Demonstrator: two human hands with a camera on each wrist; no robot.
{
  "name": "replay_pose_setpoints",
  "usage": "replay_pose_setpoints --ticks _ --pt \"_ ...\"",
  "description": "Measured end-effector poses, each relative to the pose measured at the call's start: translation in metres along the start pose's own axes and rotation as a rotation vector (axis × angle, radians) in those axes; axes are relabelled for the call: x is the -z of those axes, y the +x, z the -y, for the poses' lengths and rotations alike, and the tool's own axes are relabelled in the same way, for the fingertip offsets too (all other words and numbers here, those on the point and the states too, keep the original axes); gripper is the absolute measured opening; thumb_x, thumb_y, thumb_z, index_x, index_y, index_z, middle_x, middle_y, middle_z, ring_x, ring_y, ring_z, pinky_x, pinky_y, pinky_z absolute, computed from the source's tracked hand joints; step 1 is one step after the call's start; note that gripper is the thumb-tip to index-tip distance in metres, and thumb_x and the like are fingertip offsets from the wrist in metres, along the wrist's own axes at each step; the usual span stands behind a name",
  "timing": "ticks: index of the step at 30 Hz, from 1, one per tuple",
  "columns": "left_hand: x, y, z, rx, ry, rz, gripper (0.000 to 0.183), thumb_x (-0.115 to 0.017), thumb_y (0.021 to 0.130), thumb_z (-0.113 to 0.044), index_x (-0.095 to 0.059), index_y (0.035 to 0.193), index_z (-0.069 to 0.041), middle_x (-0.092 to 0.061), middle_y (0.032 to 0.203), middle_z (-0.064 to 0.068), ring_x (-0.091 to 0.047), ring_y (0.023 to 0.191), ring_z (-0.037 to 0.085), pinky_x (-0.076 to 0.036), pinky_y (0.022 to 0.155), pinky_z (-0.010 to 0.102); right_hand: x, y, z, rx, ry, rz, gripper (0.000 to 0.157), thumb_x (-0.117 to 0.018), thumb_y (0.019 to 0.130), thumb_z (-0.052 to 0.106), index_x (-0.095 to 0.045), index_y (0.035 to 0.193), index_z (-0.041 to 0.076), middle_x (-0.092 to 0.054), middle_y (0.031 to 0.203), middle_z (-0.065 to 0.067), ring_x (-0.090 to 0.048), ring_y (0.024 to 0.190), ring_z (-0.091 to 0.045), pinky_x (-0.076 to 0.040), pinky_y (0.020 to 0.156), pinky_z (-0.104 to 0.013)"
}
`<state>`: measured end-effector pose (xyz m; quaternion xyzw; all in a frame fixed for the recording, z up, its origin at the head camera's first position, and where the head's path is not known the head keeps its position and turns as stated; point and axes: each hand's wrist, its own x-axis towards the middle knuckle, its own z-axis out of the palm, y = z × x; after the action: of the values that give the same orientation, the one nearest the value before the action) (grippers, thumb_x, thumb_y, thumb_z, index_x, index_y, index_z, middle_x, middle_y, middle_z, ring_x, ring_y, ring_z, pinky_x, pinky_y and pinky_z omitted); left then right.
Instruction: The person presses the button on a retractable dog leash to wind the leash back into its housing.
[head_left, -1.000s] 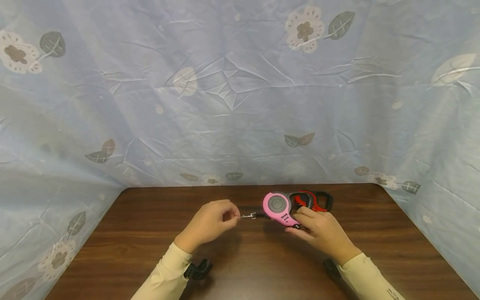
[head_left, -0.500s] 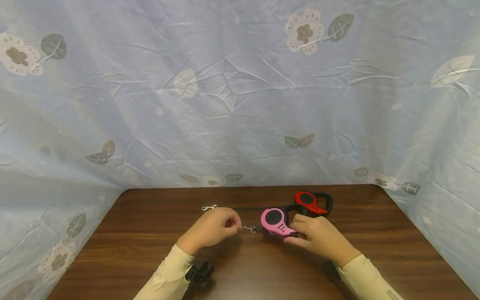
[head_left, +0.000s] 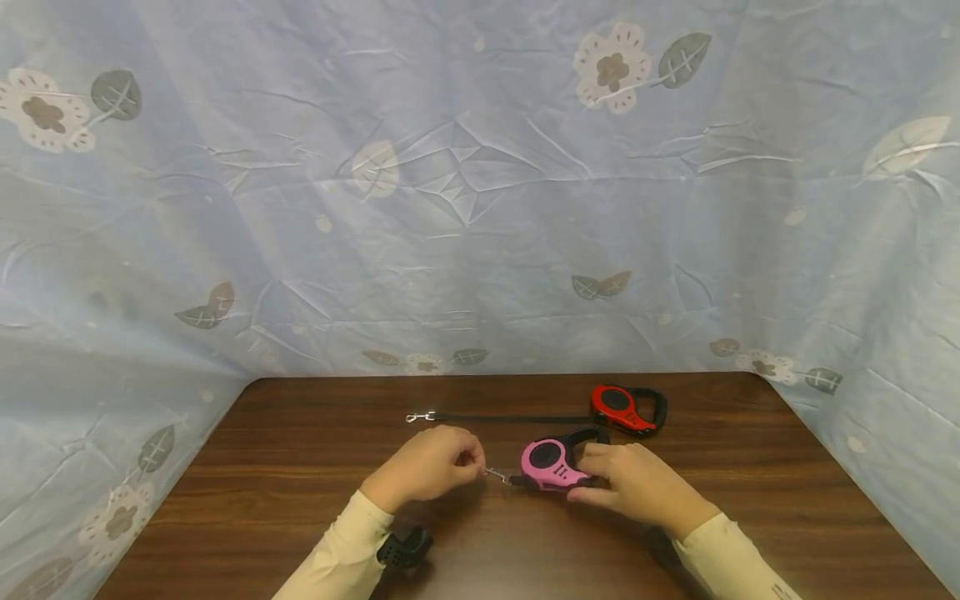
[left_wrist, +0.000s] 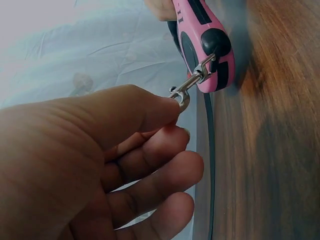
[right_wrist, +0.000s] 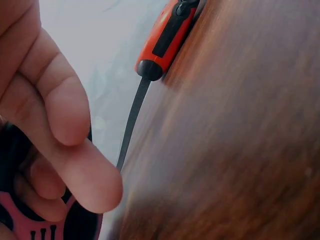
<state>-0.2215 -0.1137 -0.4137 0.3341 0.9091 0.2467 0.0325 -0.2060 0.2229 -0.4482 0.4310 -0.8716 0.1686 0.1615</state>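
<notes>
My right hand [head_left: 626,483] grips the handle end of a pink retractable dog leash [head_left: 545,463], fingers curled round it. The leash is low over the table, with its round case pointing left. Between thumb and forefinger, my left hand [head_left: 435,467] pinches the end of its metal snap hook [head_left: 497,475]. In the left wrist view the hook [left_wrist: 191,84] stretches from those fingertips to the black nose of the pink case [left_wrist: 220,55], and the other fingers are loosely bent. Part of the pink handle is hidden behind the right fingers.
Behind lies a red retractable leash [head_left: 617,400] on the brown wooden table [head_left: 300,492]. Its black strap [head_left: 510,418] runs out left, ending in a metal snap hook [head_left: 420,417]. A blue flowered cloth [head_left: 465,250] hangs round the back and sides.
Both hands have brought the pink leash down and toward the person, away from the red leash. The red leash, its strap and its hook have come into full view.
</notes>
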Motion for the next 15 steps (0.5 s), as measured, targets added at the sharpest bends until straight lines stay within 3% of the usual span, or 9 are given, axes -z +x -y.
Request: replay_pose_setpoints --ticks 8,13,15 --pt "-0.0026 0.0006 -0.0016 0.016 0.021 0.013 0.013 -0.069 0.098 -0.02 -0.068 0.085 -0.023 -0.057 0.076 -0.017 -0.048 0.064 0.0 -0.045 0.06 0.024 0.0011 -0.0026 -0.0008 -0.093 0.03 0.088 0.029 -0.07 0.095 0.052 -0.065 0.088 0.025 -0.048 0.084 0.019 -0.041 0.062 0.005 -0.04 0.059 -0.016" --pt "-0.0028 -0.0005 -0.002 0.027 0.046 0.004 0.013 -0.07 0.097 -0.019 -0.068 0.085 -0.023 -0.057 0.075 -0.016 -0.047 0.062 0.001 -0.044 0.058 0.024 0.0031 -0.0043 -0.0002 -0.122 0.039 0.145 0.013 -0.074 0.093 0.03 -0.07 0.1 0.02 -0.056 0.093 0.017 -0.047 0.069 0.002 -0.047 0.065 -0.02" --pt "-0.0032 -0.0005 -0.0013 0.028 0.064 -0.009 0.013 -0.07 0.097 -0.018 -0.068 0.084 -0.022 -0.057 0.075 -0.016 -0.047 0.062 0.001 -0.044 0.058 0.024 0.0034 -0.0051 -0.0001 -0.125 0.036 0.154 0.017 -0.074 0.089 0.022 -0.071 0.105 0.018 -0.061 0.099 0.015 -0.052 0.075 0.002 -0.052 0.069 -0.024"
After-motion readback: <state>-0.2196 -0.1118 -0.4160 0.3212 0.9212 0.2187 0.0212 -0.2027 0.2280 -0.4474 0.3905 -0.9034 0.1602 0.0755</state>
